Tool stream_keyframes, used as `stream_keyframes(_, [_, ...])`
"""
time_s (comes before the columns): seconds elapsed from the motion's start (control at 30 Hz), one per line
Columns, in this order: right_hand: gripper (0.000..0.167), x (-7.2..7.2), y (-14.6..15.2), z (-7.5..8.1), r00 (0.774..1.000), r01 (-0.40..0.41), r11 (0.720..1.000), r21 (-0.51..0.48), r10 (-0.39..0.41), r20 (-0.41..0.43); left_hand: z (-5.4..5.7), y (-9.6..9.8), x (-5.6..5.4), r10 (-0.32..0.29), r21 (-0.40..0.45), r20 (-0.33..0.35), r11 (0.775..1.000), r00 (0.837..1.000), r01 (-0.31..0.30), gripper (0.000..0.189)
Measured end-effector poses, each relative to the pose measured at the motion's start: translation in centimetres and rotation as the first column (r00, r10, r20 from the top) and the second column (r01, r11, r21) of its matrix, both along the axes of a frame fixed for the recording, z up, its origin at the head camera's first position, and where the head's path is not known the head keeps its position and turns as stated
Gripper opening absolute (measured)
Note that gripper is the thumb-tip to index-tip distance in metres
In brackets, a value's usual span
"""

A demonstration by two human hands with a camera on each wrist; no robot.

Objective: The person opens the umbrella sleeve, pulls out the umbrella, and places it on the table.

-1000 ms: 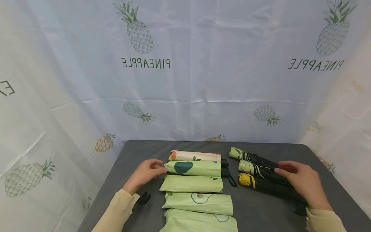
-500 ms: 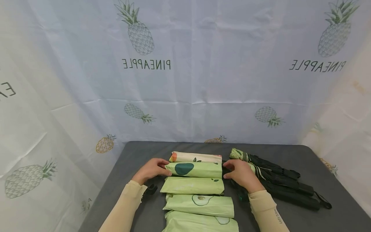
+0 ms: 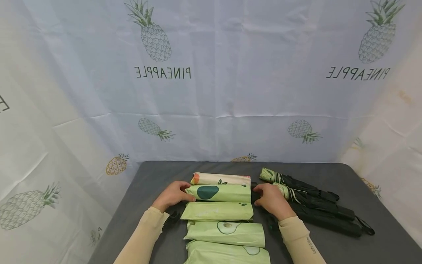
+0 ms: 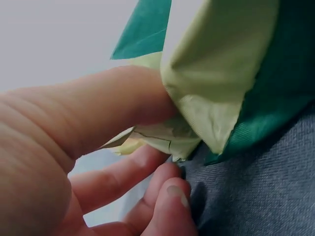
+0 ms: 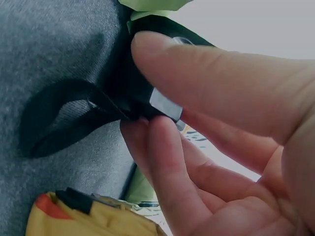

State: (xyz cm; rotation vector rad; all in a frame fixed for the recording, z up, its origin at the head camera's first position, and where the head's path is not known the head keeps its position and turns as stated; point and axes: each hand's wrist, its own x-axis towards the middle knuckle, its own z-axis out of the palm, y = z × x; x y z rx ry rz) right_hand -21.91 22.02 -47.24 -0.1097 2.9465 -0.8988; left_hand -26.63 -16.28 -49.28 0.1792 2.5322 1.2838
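Observation:
Lying sideways on the grey table is a folded umbrella [image 3: 227, 193] in light green cloth with a dark green avocado shape. My left hand [image 3: 173, 196] holds its left end, thumb on the near side. In the left wrist view the thumb presses the loose green cloth [image 4: 211, 73], with the other fingers below. At the opposite end, my right hand [image 3: 271, 200] pinches the black handle [image 5: 125, 73] between thumb and fingers. A black strap loop [image 5: 29, 115] hangs off that handle in the right wrist view. Most of the handle is hidden from the head view.
A cream folded umbrella [image 3: 221, 178] lies just behind; several light green ones [image 3: 215, 211] lie in front. Black folded umbrellas with patterned tips [image 3: 324, 218] lie to the right. A pineapple-print curtain [image 3: 217, 91] hangs behind the table [image 3: 165, 170].
My right hand has come left from the black umbrellas to the green umbrella's handle and pinches it. My left hand has shifted slightly right onto the other end.

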Motion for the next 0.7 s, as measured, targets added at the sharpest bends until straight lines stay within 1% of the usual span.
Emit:
stream_keyframes(0.13, [0.043,0.0,-0.2,0.0,1.000,0.010,1.000,-0.004,-0.010,-0.006,-0.1,0.1,0.0,0.015,0.010,0.002,1.000,1.000,-0.015,0.068])
stream_keyframes(0.27, [0.040,0.1,-0.1,0.2,1.000,0.008,0.999,-0.047,-0.007,0.015,0.1,-0.3,0.2,0.022,0.023,0.011,0.999,1.000,-0.022,0.069])
stream_keyframes(0.37, [0.039,0.3,0.2,0.7,1.000,-0.014,0.996,-0.089,0.016,0.017,0.9,-0.7,0.5,0.022,0.055,0.021,0.998,1.000,-0.023,0.066])
stream_keyframes(0.5, [0.038,0.7,1.0,1.7,0.999,-0.052,0.990,-0.131,0.050,-0.021,2.3,-1.2,0.7,0.008,0.128,0.026,0.992,1.000,-0.012,0.055])
stream_keyframes(0.57, [0.039,0.9,1.4,2.2,0.997,-0.067,0.986,-0.150,0.061,-0.047,2.9,-1.4,0.9,-0.007,0.170,0.029,0.985,1.000,0.002,0.050])
stream_keyframes(0.63, [0.040,1.0,1.8,2.7,0.996,-0.080,0.979,-0.190,0.070,-0.060,3.6,-1.5,1.2,-0.018,0.209,0.029,0.978,0.999,0.011,0.049])
stream_keyframes(0.7, [0.041,1.0,2.1,3.1,0.995,-0.089,0.967,-0.239,0.076,-0.063,4.1,-1.7,1.4,-0.046,0.257,0.035,0.966,0.998,0.036,0.049])
